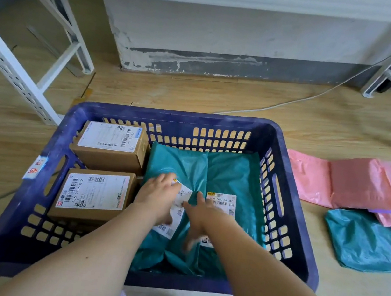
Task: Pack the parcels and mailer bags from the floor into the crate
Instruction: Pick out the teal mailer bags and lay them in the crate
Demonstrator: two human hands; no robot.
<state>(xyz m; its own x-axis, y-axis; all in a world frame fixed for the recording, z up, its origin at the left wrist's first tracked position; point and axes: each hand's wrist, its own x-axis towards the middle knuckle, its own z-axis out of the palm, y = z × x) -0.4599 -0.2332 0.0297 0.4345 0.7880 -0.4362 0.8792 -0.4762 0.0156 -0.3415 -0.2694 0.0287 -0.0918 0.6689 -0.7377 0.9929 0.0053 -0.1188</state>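
Crate [168, 116] holds boxes [93, 196] left, teal bags [182, 161] right, left hand [156, 197] and right hand [201, 214] pressing flat on bags, fingers spread, nothing gripped, pink bags [351, 183] on floor beside crate

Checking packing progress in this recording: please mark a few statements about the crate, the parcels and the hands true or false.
1. A far brown cardboard box and a near brown cardboard box sit in the left side of the dark blue slotted plastic crate. True.
2. The crate holds pink bags. False: it holds teal plastic mailer bags.
3. The left hand and right hand both touch those teal bags. True.
4. Nothing is left outside the crate. False: pink plastic mailer bags and another teal mailer bag lie to its right.
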